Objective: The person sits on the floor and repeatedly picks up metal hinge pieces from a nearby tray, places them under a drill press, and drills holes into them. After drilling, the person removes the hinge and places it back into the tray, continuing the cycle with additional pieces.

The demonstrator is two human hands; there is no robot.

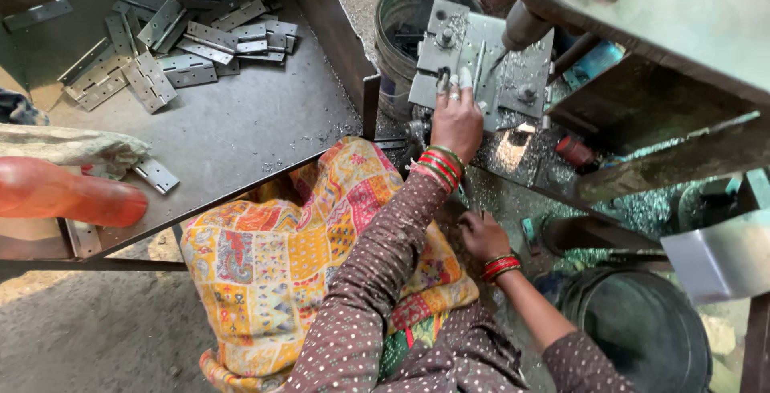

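My left hand [455, 120] rests on a dull grey metal plate [481, 60]. Matt steel hinges [172, 40] litter the dark tray [241, 132]. My lap cloth [305, 257] is soft, patterned.

A dark metal tray [241, 132] carries loose grey hinges [148, 80].

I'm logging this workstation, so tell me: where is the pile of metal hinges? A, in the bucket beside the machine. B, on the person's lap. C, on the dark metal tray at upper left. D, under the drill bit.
C: the hinges lie heaped on the dark tray at upper left, apart from both hands.
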